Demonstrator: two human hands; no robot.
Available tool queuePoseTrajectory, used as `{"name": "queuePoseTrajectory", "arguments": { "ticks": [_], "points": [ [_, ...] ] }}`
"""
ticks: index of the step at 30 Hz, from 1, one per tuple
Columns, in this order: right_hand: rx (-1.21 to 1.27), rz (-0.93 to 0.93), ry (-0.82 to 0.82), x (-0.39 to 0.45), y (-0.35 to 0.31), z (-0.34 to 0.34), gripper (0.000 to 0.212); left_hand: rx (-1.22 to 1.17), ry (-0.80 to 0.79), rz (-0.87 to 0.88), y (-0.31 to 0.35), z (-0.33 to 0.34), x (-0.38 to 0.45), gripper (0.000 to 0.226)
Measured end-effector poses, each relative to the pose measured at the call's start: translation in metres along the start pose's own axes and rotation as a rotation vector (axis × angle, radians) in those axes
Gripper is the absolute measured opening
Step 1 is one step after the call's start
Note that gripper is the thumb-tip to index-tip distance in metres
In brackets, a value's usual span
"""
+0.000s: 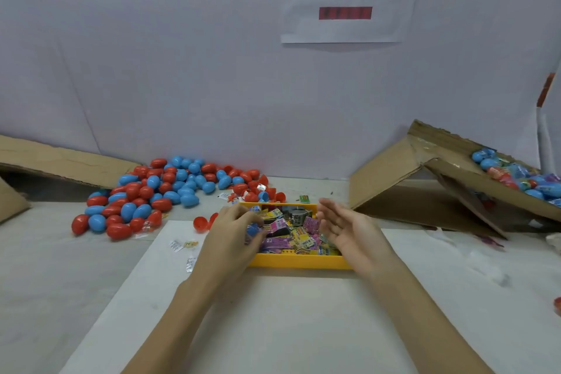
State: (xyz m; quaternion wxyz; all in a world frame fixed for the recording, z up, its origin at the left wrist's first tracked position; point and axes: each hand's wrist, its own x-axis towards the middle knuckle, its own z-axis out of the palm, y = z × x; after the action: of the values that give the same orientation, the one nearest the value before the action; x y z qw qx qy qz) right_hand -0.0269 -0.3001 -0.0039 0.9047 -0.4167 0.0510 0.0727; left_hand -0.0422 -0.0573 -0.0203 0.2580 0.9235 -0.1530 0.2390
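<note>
Status: grasps blue piece (252, 229) in left grip (233, 234), over left end of tray (300, 262) on table (45, 270); holds right grip (346, 229) released, palm inward, fingers straight, above tray's right end.

A white paper sheet (343, 30) on the wall, high above the fingertips of the right hand (349, 231), bears 2 large black characters: 套膜. The red bar (345, 13) just beneath them carries dark marks too blurred to read. Print on the packets (299, 240) beside those fingers is too small to read.
</note>
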Motion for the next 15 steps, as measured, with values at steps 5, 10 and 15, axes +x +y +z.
{"name": "queuePoseTrajectory", "arguments": {
  "ticks": [5,10,15],
  "points": [
    [-0.084,-0.058,-0.003,0.003,0.006,-0.005,0.027,0.12,-0.048,-0.055,-0.014,0.008,0.017,0.043],
    [-0.082,-0.049,0.016,0.002,0.006,-0.003,0.026,0.288,-0.117,-0.275,-0.044,0.006,0.084,0.039],
    [-0.1,-0.083,0.012,0.003,0.007,-0.004,0.026,0.577,-0.335,-0.365,-0.086,0.008,0.124,0.043]
  ]
}}
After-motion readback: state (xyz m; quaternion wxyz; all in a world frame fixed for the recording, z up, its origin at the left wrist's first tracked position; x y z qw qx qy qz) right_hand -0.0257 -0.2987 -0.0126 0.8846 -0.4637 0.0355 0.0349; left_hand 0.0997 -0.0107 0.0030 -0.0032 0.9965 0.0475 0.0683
